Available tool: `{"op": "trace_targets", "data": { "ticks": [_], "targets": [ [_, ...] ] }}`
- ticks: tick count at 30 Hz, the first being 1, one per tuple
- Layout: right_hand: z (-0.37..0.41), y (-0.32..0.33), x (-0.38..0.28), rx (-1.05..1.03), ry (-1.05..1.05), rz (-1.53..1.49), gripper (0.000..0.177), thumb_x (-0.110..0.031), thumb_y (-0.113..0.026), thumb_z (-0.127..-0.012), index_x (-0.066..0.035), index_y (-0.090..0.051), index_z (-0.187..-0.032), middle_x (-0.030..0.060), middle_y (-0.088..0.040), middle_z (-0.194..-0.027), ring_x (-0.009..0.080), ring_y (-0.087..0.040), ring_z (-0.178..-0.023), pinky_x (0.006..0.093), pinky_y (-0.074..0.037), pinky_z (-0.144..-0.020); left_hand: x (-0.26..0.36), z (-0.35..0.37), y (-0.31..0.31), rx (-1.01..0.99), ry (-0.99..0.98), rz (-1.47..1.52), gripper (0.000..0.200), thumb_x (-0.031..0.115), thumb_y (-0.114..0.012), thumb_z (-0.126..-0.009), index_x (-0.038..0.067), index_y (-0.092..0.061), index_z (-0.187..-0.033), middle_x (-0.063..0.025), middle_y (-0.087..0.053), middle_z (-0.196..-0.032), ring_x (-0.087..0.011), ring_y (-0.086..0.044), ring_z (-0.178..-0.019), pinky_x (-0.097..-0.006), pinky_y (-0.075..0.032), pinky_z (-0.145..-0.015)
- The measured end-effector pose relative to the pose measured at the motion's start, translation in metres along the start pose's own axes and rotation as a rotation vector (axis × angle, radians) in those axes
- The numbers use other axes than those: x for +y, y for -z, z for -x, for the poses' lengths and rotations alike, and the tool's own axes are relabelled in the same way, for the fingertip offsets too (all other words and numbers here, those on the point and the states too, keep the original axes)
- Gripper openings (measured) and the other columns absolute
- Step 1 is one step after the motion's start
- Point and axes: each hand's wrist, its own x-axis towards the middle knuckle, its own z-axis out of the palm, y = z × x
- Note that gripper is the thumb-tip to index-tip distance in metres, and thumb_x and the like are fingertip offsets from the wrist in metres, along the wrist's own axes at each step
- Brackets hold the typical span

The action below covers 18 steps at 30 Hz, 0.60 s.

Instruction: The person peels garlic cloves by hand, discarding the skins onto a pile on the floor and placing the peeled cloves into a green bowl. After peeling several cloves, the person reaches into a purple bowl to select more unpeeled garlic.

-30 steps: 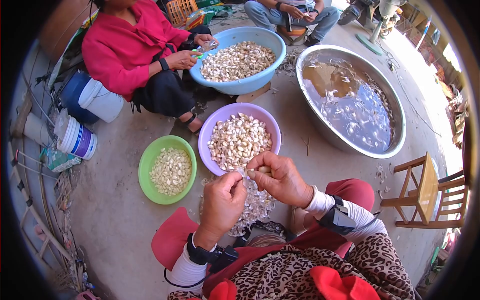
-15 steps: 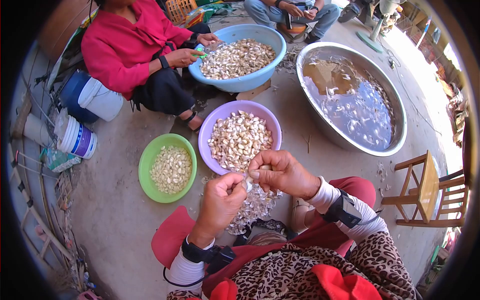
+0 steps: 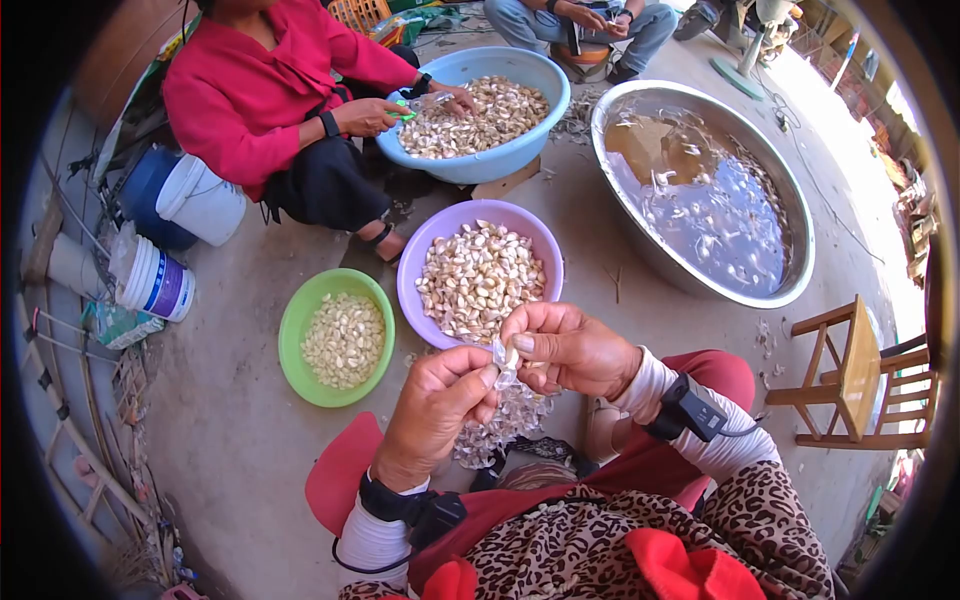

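Note:
Between my hands, over a pile of papery skins [image 3: 505, 420], is a garlic clove [image 3: 512, 356] with loose skin on it. My left hand [image 3: 440, 405] pinches the garlic skin [image 3: 505, 378] between thumb and forefinger. The clove is gripped by the thumb and fingers of my right hand [image 3: 575, 352]. Just beyond them stands a purple basin [image 3: 552, 250] heaped with unpeeled cloves [image 3: 480, 275]. To its left, a green basin [image 3: 290, 340] holds pale peeled cloves [image 3: 345, 340].
A co-worker in a red top [image 3: 235, 95] reaches into a blue basin [image 3: 555, 90] of garlic. A big metal tub [image 3: 600, 130] of water with floating skins stands at right, a wooden chair [image 3: 850, 380] below it. Buckets [image 3: 205, 200] line the left. Another person [image 3: 590, 30] sits at the back.
My hands have drawn slightly apart, showing the clove and its loosened skin between them. The co-worker's far hand has moved right, over the garlic in the blue basin.

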Motion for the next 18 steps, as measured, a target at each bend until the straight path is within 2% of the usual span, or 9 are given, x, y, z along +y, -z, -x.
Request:
{"op": "trace_targets", "data": {
  "ticks": [6,10,13,16,18],
  "targets": [
    [0.001,-0.004,-0.003,0.175,0.075,0.326,0.014,-0.017,-0.055,-0.091,-0.004,-0.055,-0.096,-0.0008,-0.056,-0.074,0.0049,-0.052,-0.062,0.0186,-0.040,-0.050,-0.002,-0.003,-0.002,0.055,-0.048,-0.063,0.015,0.014,-0.058,-0.089,0.000,-0.060,-0.092,-0.0015,-0.058,-0.068,-0.0062,-0.051,-0.056,-0.0182,-0.041,-0.053],
    [0.002,-0.011,-0.004,0.255,0.116,0.531,0.011,-0.013,-0.055,-0.091,-0.003,-0.055,-0.094,-0.0020,-0.055,-0.071,0.0049,-0.052,-0.061,0.0204,-0.043,-0.052,-0.009,-0.007,-0.002,0.121,-0.090,-0.169,0.012,0.012,-0.060,-0.088,0.001,-0.061,-0.091,-0.0007,-0.059,-0.068,-0.0049,-0.052,-0.056,-0.0168,-0.041,-0.052],
    [0.000,-0.010,0.006,0.278,0.292,0.704,0.010,-0.010,-0.058,-0.088,-0.002,-0.054,-0.092,-0.0001,-0.054,-0.069,0.0066,-0.053,-0.062,0.0245,-0.045,-0.053,-0.010,-0.008,-0.003,0.159,-0.083,-0.177,0.010,0.010,-0.060,-0.087,0.001,-0.061,-0.090,-0.0007,-0.059,-0.067,-0.0045,-0.052,-0.055,-0.0165,-0.040,-0.050],
    [0.004,-0.016,0.003,0.317,0.405,1.060,0.012,-0.007,-0.062,-0.084,-0.002,-0.054,-0.091,0.0048,-0.055,-0.069,0.0128,-0.056,-0.062,0.0286,-0.046,-0.056,-0.009,-0.009,-0.004,0.179,-0.075,-0.172,0.008,0.008,-0.060,-0.085,0.001,-0.061,-0.089,-0.0012,-0.058,-0.066,-0.0047,-0.050,-0.053,-0.0165,-0.039,-0.049],
    [0.002,-0.015,0.006,0.283,0.609,1.237,0.014,-0.006,-0.063,-0.082,-0.002,-0.054,-0.091,0.0078,-0.056,-0.071,0.0171,-0.057,-0.063,0.0304,-0.046,-0.057,-0.010,-0.010,-0.003,0.201,-0.071,-0.169,0.006,0.006,-0.059,-0.084,0.001,-0.061,-0.087,-0.0014,-0.058,-0.065,-0.0047,-0.049,-0.052,-0.0165,-0.038,-0.048]
  ]
}}
